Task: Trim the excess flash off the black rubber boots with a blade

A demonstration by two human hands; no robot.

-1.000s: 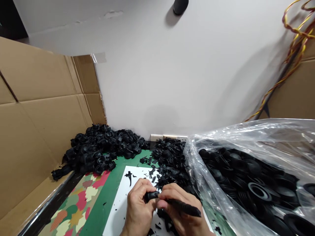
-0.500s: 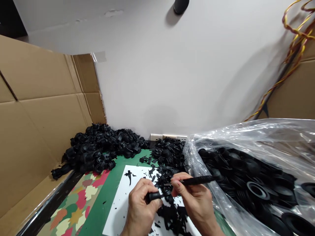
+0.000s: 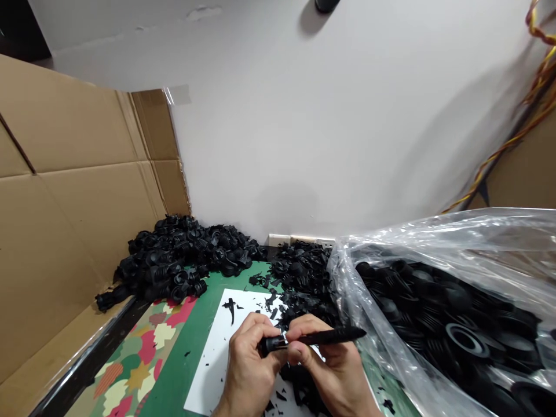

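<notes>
My left hand is closed around a small black rubber part, pinched between thumb and fingers. In my right hand is a slim craft knife with a black handle, gripped like a pen and pointing left. Its thin metal tip meets the rubber part close to my left fingertips; the exact contact is hidden by the fingers. Both hands are over a white sheet strewn with black rubber scraps.
A heap of ribbed black rubber parts lies at the back left, by a cardboard panel. Black trimmings are piled behind the hands. To the right, a clear plastic bag holds more black parts. A power strip runs along the wall.
My right hand has moved left, bringing the knife tip from just apart up to the rubber part. My left hand stays nearly in place. The view has shifted slightly.
</notes>
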